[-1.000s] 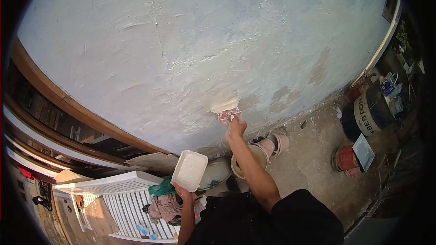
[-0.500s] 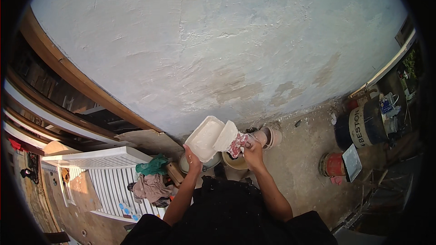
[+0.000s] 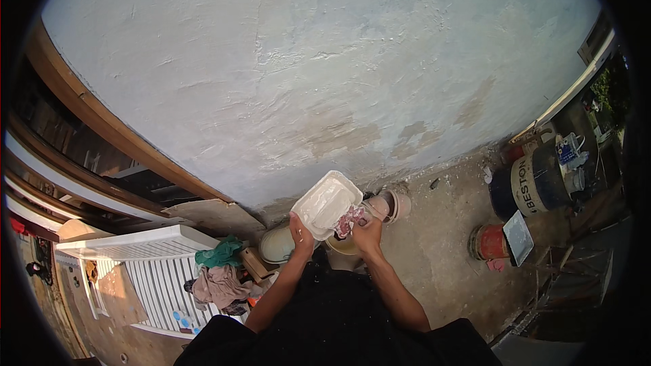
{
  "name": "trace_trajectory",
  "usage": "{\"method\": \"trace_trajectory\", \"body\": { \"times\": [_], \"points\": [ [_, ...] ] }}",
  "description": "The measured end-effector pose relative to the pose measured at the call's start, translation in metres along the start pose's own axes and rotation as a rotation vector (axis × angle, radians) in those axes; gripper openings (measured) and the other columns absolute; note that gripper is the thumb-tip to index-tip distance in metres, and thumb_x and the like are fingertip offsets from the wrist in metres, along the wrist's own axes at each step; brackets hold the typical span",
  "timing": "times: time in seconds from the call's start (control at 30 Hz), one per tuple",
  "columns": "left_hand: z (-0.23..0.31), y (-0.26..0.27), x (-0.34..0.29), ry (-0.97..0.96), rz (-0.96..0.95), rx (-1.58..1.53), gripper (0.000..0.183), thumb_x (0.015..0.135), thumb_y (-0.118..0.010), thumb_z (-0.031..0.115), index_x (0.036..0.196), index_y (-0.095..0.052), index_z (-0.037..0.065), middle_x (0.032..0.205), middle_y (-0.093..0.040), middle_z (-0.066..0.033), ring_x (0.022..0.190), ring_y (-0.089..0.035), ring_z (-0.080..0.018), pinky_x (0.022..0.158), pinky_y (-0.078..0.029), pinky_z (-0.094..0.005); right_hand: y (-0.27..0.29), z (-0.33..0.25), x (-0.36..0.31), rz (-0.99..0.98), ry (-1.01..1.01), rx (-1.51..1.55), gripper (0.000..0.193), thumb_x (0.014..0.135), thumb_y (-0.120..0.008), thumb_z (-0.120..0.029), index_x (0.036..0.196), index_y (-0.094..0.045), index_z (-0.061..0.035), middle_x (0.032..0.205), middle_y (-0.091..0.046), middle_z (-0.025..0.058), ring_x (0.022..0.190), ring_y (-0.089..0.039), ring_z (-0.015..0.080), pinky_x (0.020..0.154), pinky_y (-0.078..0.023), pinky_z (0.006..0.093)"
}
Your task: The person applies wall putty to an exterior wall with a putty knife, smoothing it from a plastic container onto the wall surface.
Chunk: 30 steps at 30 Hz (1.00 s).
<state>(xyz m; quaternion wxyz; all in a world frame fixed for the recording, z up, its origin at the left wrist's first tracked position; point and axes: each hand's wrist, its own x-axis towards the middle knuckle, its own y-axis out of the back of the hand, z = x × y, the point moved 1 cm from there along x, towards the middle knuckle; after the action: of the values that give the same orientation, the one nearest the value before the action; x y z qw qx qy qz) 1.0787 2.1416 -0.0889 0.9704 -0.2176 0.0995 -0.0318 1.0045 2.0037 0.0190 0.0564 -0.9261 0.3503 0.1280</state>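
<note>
My left hand is closed on the near left edge of a whitish rectangular tray with pale wet filler in it. My right hand grips a putty knife, its reddish body smeared with white. The knife is at the tray's near right side, and its blade blends into the pale filler, so I cannot make out its edge. Ahead rises a wall with a rough pale coat and several brownish patches low down.
Pale buckets stand at the wall's foot, with more containers below my hands. To the right are a dark drum and a red bucket with a grey tray leaning on it. At left, clothes lie on a white slatted piece.
The putty knife's broad, filler-covered blade stood out at the tray's right side; now it merges with the tray. The tray has turned and shifted right, and my right hand has moved closer to it.
</note>
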Motion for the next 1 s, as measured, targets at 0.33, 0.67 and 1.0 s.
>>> {"method": "trace_trajectory", "body": {
  "times": [0.33,0.67,1.0],
  "points": [
    [0.003,-0.014,-0.011,-0.091,-0.018,0.124,0.057,0.100,-0.022,0.042,0.118,-0.049,-0.005,0.115,-0.056,-0.0139,0.106,-0.054,-0.0199,0.094,-0.040,-0.0303,-0.007,0.027,0.021,0.054,-0.004,0.129,0.017,0.077,-0.059,0.006,0.093,-0.064,0.0066,0.076,-0.065,0.0056,0.064,-0.056,0.0070,0.053,-0.044,0.0226],
    [0.004,-0.019,-0.019,-0.170,0.015,0.223,0.048,0.101,-0.026,0.033,0.106,-0.052,-0.007,0.101,-0.058,-0.0132,0.095,-0.054,-0.0184,0.086,-0.040,-0.0294,-0.026,0.005,0.011,0.022,-0.101,0.264,0.020,0.083,-0.049,0.007,0.101,-0.059,0.0063,0.087,-0.063,0.0098,0.070,-0.063,0.0150,0.056,-0.054,0.0282],
    [0.009,-0.004,-0.012,-0.222,0.117,0.372,0.046,0.101,-0.027,0.033,0.103,-0.052,-0.006,0.097,-0.057,-0.0133,0.091,-0.052,-0.0186,0.084,-0.039,-0.0295,-0.032,0.030,0.016,-0.032,-0.262,0.386,0.025,0.087,-0.041,0.005,0.107,-0.056,0.0035,0.096,-0.063,0.0107,0.075,-0.064,0.0173,0.061,-0.055,0.0290]
  ]
}}
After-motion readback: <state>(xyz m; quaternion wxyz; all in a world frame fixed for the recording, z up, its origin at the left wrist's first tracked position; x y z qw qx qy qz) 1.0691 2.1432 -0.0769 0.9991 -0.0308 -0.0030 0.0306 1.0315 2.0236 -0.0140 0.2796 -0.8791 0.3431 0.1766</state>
